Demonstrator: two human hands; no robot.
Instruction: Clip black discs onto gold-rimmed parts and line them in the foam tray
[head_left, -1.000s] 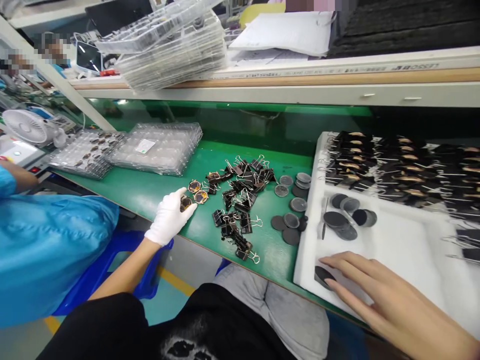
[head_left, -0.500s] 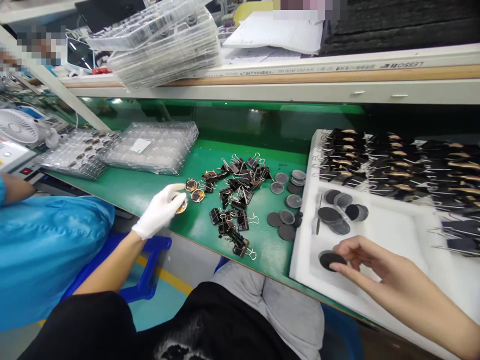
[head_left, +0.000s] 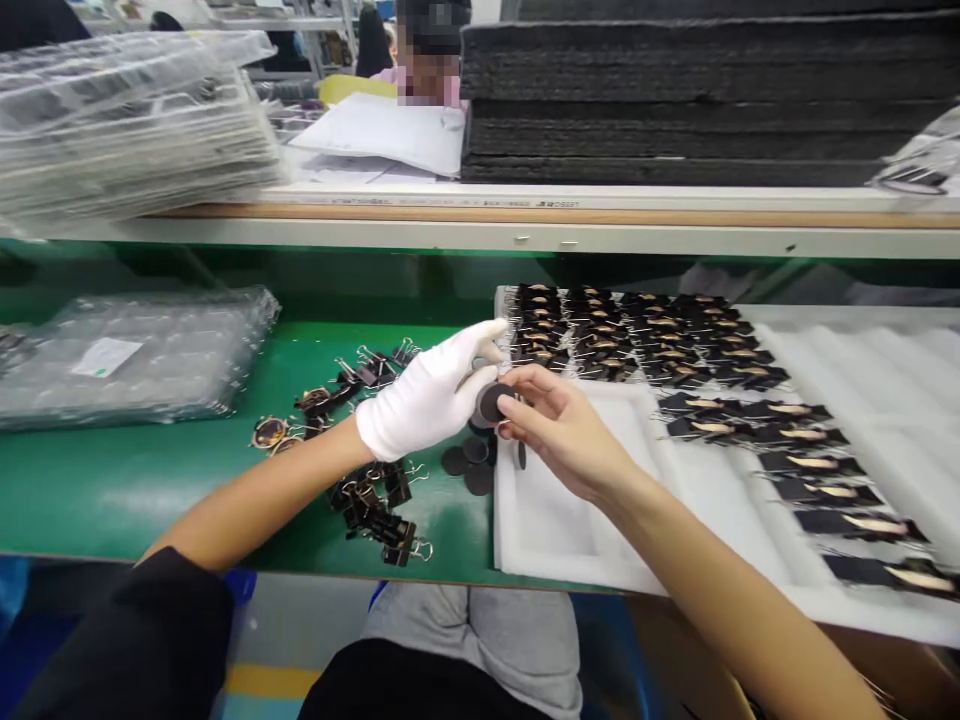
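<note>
My bare right hand (head_left: 561, 428) pinches a dark round disc (head_left: 491, 402) between thumb and fingers, above the left edge of the white foam tray (head_left: 555, 520). My left hand (head_left: 424, 398), in a white glove, meets it from the left with fingers around the same disc; whatever else it holds is hidden. Under the hands, several dark discs (head_left: 465, 462) lie on the green bench. A scatter of black binder clips (head_left: 375, 500) and two round gold-rimmed parts (head_left: 268, 432) lie to the left.
Rows of clipped black parts (head_left: 675, 350) fill the foam tray's far and right side. Clear plastic trays (head_left: 127, 355) sit on the green bench (head_left: 112, 480) at left, more (head_left: 127, 130) on the shelf above. Black foam sheets (head_left: 675, 100) are stacked on the shelf; a person sits beyond.
The view swung right. My right hand lifted a disc off the foam tray and carried it left; my gloved left hand left the gold-rimmed parts and came right to meet it.
</note>
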